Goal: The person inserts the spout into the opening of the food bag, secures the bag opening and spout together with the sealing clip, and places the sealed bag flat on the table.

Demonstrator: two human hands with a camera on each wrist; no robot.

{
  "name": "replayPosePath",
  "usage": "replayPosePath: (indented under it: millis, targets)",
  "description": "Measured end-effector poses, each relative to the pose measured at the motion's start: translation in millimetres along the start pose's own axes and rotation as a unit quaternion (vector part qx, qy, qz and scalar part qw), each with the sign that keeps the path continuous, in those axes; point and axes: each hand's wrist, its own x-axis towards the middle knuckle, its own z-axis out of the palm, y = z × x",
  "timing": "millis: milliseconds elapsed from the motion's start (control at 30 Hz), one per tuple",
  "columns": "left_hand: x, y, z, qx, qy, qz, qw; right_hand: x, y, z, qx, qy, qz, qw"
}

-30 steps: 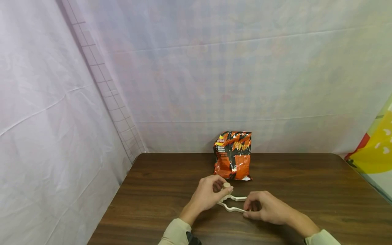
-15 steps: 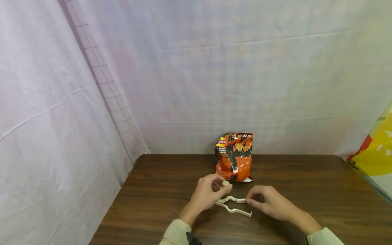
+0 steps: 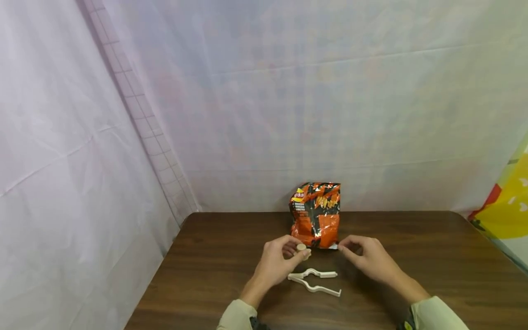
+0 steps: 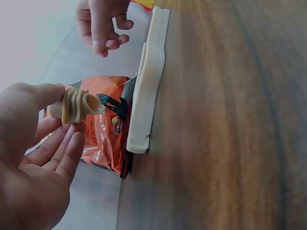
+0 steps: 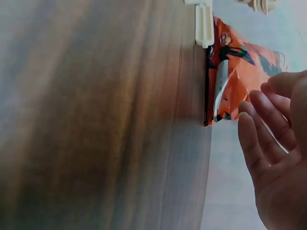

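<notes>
A cream ribbed plastic tube is pinched by fingers of the left hand; at its 5 o'clock a cream hinged plastic clip is laid, at 3 o'clock the right hand, fingers apart.

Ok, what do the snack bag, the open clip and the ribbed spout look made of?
Bag: glossy plastic or foil film, judging by creases and bright glints. Clip: probably rigid plastic, off-white, smooth. Spout: likely moulded plastic, beige, fairly matt, with clean raised ridges.

Pale greenish-beige sleeves; dark wristbands, the right marked yellow-green.
</notes>
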Motion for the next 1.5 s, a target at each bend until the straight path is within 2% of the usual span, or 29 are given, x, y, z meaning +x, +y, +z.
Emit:
replayPosePath:
  millis: [367, 667, 833, 1033, 1367, 1500]
  targets:
    - [3.5, -6.1, -8.3, 0.016, 0.027, -0.004, 0.9995, 19.1, 12, -1, -0.002, 0.052, 0.031, 0.9982]
    - [14.8, -7.4, -16.5, 0.019, 0.044, 0.006, 0.9989, 54.3, 3, -12, -0.023, 0.092, 0.003, 0.9955]
    - [20.9, -5.7, -20.9, 0.013, 0.044, 0.001, 0.9989, 73.0, -7, -17, -0.027, 0.097, -0.022, 0.9947]
    - [27.9, -6.2, -25.0, 0.015, 0.050, -0.005, 0.9986, 90.4, -12, -20, -0.013, 0.092, -0.026, 0.9953]
    - [36.9, -3.9, -32.2, 0.019, 0.063, 0.013, 0.9978, 113.9, -10, -26, 0.004, 0.178, -0.059, 0.9823]
    - [39.2, -3.3, -34.9, 0.023, 0.064, 0.015, 0.9976, 118.5, -7, -29, -0.002, 0.154, -0.054, 0.9866]
